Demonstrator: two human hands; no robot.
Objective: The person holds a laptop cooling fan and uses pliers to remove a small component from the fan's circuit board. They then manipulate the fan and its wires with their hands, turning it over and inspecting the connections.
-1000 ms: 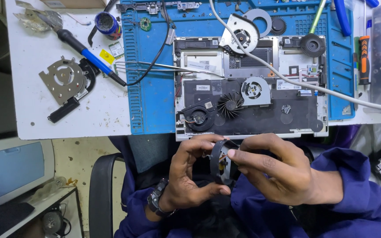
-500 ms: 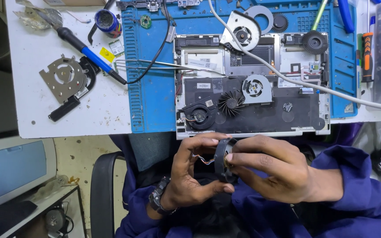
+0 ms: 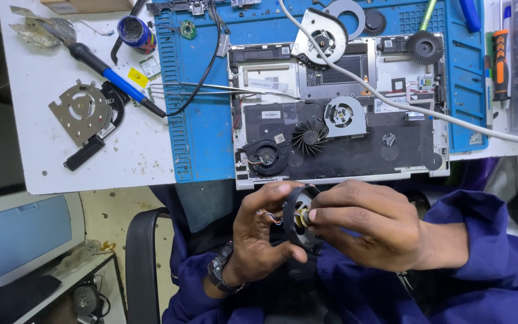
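Above my lap, both hands hold a small black laptop fan housing [image 3: 293, 211] with thin coloured wires trailing from it. My left hand [image 3: 261, 237] grips its left side and rim, a watch on the wrist. My right hand [image 3: 374, 223] pinches the fan's brass-coloured hub with its fingertips. Just beyond them lies an opened laptop chassis [image 3: 337, 141] on a blue repair mat [image 3: 202, 135], with a loose fan blade wheel [image 3: 309, 137] and a silver fan [image 3: 343, 114] resting on it.
A white table [image 3: 61, 162] carries a blue-handled soldering iron [image 3: 115, 78], tweezers [image 3: 217, 90], a metal fan plate [image 3: 79, 111] and a small tin [image 3: 136, 33]. A white cable [image 3: 427, 114] crosses the laptop. A black chair arm [image 3: 142, 258] is at my left.
The fan housing has been turned in my hands, and my right fingertips have shifted onto its hub. The view has dropped slightly.
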